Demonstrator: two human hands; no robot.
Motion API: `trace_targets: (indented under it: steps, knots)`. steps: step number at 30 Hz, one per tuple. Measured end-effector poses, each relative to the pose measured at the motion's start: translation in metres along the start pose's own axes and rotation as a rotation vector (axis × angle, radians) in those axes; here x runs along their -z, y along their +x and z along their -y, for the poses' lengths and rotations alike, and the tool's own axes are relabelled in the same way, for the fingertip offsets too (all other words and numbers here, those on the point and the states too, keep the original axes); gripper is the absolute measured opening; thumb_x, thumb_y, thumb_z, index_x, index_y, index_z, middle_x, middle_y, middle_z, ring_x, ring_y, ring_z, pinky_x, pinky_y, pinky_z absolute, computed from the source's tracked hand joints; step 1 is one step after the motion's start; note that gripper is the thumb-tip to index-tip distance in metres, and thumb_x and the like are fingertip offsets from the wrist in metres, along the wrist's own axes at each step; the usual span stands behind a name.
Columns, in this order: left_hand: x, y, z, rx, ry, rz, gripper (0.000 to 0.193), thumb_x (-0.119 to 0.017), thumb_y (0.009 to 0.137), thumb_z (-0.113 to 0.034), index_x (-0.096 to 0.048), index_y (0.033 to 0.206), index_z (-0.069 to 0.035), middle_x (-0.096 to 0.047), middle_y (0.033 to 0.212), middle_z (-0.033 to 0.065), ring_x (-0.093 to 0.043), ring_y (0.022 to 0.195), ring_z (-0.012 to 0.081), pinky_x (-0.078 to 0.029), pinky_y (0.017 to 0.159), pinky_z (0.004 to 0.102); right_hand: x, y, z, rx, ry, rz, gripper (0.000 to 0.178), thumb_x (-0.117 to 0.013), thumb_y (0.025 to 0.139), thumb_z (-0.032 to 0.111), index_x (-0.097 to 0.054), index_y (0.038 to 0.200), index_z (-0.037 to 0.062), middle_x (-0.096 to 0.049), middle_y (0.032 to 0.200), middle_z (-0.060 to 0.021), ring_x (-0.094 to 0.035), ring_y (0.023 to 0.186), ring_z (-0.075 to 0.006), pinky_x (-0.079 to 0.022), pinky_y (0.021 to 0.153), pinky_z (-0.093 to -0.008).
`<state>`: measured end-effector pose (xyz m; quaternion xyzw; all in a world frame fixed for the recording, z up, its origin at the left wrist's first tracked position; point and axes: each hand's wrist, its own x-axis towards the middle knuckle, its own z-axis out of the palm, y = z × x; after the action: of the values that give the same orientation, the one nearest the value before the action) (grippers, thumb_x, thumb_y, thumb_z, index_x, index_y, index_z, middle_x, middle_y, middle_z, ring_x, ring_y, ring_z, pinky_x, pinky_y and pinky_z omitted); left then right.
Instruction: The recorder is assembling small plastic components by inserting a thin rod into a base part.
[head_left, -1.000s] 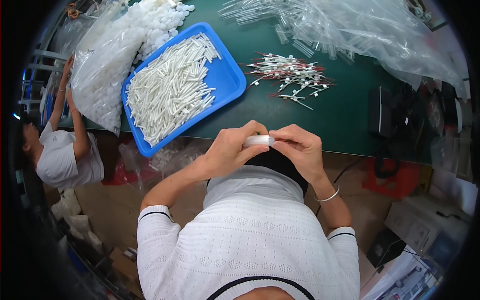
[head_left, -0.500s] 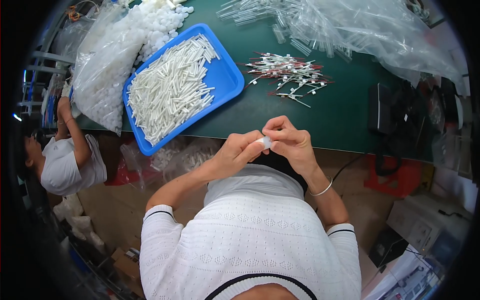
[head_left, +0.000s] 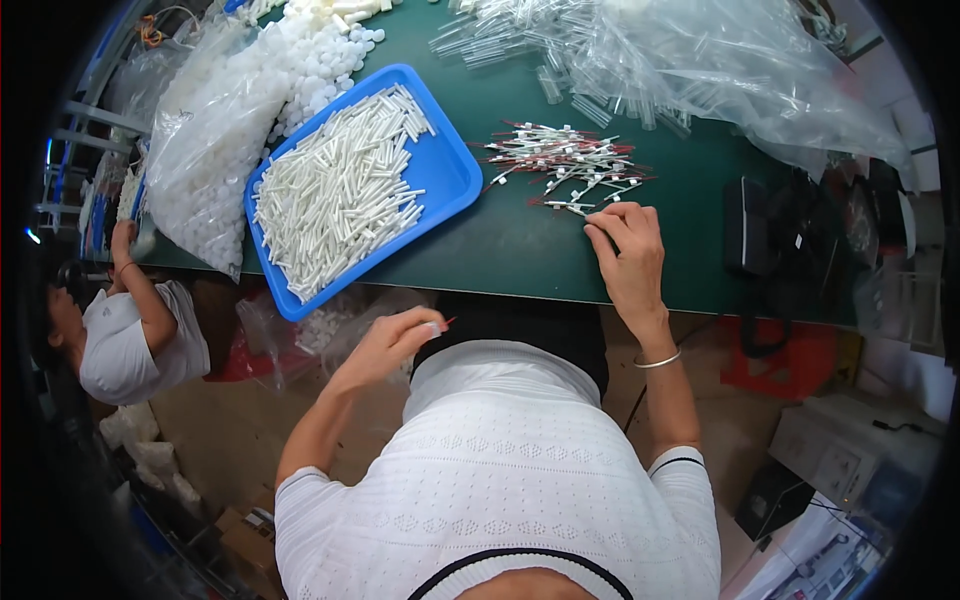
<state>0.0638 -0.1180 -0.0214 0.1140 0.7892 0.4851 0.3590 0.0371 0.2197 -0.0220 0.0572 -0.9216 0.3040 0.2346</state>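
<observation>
My left hand [head_left: 392, 345] is closed in front of the table's edge. A thin red end sticks out past its fingertips, and a small white piece [head_left: 434, 329] shows at the thumb; the rest is hidden in the fingers. Over the table, my right hand [head_left: 632, 255] reaches to the near side of a loose pile of thin white sticks with red wires [head_left: 565, 150]. Its thumb and forefinger come together at the end of one white stick [head_left: 574, 208], which lies apart at the pile's near edge.
Left of the pile stands a blue tray [head_left: 455, 185] holding many short white tubes [head_left: 335, 190]. Beyond it are a clear bag of white caps [head_left: 205, 165] and loose caps. Clear tubes [head_left: 490, 35] and plastic sheeting [head_left: 720, 70] lie at the back. Another person [head_left: 150, 330] works at left.
My hands have moved apart from where they met at the table's edge. The right went forward to the pile; the left drew back to the lower left, a red end now showing.
</observation>
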Motion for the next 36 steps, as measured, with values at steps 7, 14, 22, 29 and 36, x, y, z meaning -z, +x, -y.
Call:
trace_targets:
  steps: [7, 14, 22, 29, 36]
  knots:
    - [0.000, -0.019, 0.059, 0.094, 0.881, -0.230, 0.028, -0.063, 0.086, -0.025, -0.066, 0.107, -0.006, -0.068, 0.089, 0.0166, -0.065, 0.080, 0.0357, -0.050, 0.071, 0.0447, 0.003, 0.003, -0.014, 0.044, -0.217, 0.091, 0.010, -0.068, 0.078, 0.004, -0.062, 0.086, 0.0052, -0.054, 0.090, -0.0073, -0.051, 0.086, -0.0255, -0.041, 0.075, -0.0378]
    - [-0.047, 0.070, -0.078, -0.875, 0.338, -0.492, 0.022, -0.071, 0.075, 0.001, -0.069, 0.096, -0.006, -0.066, 0.092, 0.0090, -0.061, 0.078, 0.0242, -0.049, 0.064, 0.0311, 0.028, -0.007, 0.002, 0.124, -0.266, 0.183, 0.007, -0.062, 0.080, 0.002, -0.056, 0.083, 0.0039, -0.056, 0.081, -0.0077, -0.055, 0.078, -0.0256, -0.041, 0.077, -0.0375]
    - [-0.049, 0.128, -0.096, -1.010, 0.617, -0.532, 0.027, -0.072, 0.073, -0.010, -0.068, 0.099, -0.010, -0.062, 0.083, 0.0006, -0.055, 0.077, 0.0201, -0.039, 0.070, 0.0328, 0.037, 0.005, 0.026, 0.246, -0.123, 0.085, 0.012, -0.066, 0.079, 0.002, -0.058, 0.088, 0.0044, -0.060, 0.081, -0.0071, -0.057, 0.075, -0.0247, -0.042, 0.076, -0.0368]
    - [-0.019, 0.101, -0.098, -1.000, 0.670, -0.551, 0.020, -0.068, 0.070, -0.007, -0.067, 0.089, -0.014, -0.058, 0.076, -0.0012, -0.055, 0.073, 0.0171, -0.040, 0.071, 0.0327, 0.023, 0.012, 0.036, 0.108, 0.201, 0.310, 0.012, -0.068, 0.080, 0.006, -0.064, 0.091, 0.0017, -0.061, 0.076, -0.0080, -0.055, 0.065, -0.0255, -0.042, 0.061, -0.0350]
    - [0.126, 0.137, -0.066, -0.587, 0.899, -0.840, 0.007, -0.070, 0.079, -0.010, -0.070, 0.083, -0.005, -0.064, 0.076, 0.0095, -0.059, 0.076, 0.0281, -0.045, 0.071, 0.0392, 0.012, 0.004, 0.041, -0.116, 0.359, 0.280, 0.011, -0.060, 0.091, 0.008, -0.062, 0.094, -0.0023, -0.062, 0.078, -0.0151, -0.058, 0.062, -0.0305, -0.045, 0.056, -0.0349]
